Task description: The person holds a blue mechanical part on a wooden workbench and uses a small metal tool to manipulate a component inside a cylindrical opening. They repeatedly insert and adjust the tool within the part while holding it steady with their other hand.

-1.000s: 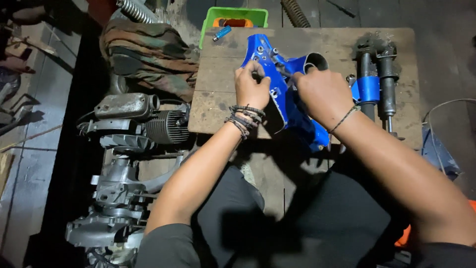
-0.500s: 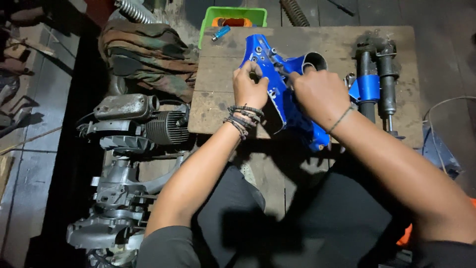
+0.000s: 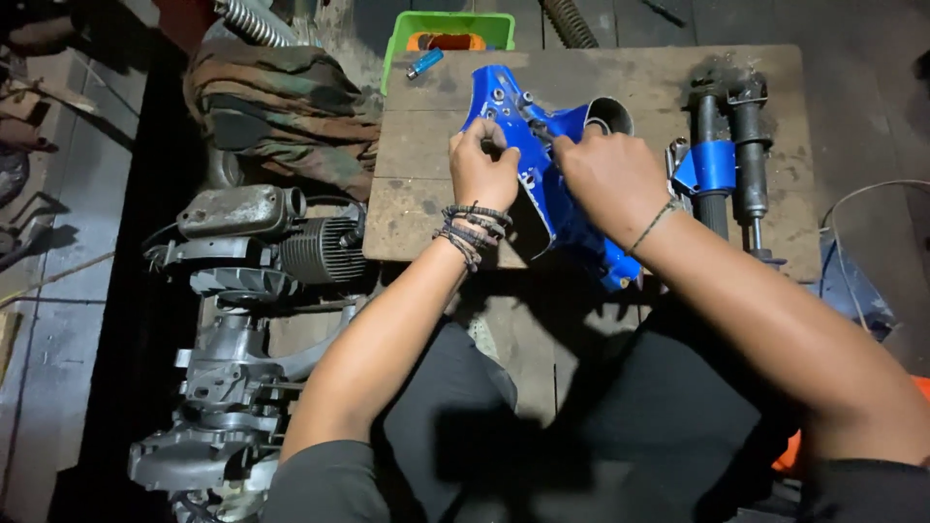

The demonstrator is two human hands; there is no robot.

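I see both of my hands working over a blue metal bracket [image 3: 542, 184] that lies near the middle of the worn wooden surface [image 3: 426, 126], its near end reaching past the front edge toward my lap. My left hand [image 3: 482, 172] rests on the bracket's left side, fingers curled down and pressed against the drilled upper part; cord bracelets [image 3: 467, 230] wrap that wrist. My right hand [image 3: 610, 174] sits on the bracket's right side, fingers closed around a slim metal tool [image 3: 535, 124] whose tip points at the holes near the top of the blue part; I cannot tell what kind of tool it is. Just behind the right hand a short grey tube [image 3: 608, 112] shows against the bracket. To the right, well apart from my hands, a pair of dark fork legs [image 3: 736, 145] joined by a blue clamp [image 3: 712, 167] lies on the surface. At the far edge stands a green plastic tray [image 3: 397, 48], with a small blue lighter [image 3: 424, 63] lying against its front. Left of the surface, a folded camouflage cloth [image 3: 281, 107] lies above a grey engine [image 3: 252, 252] on the floor.
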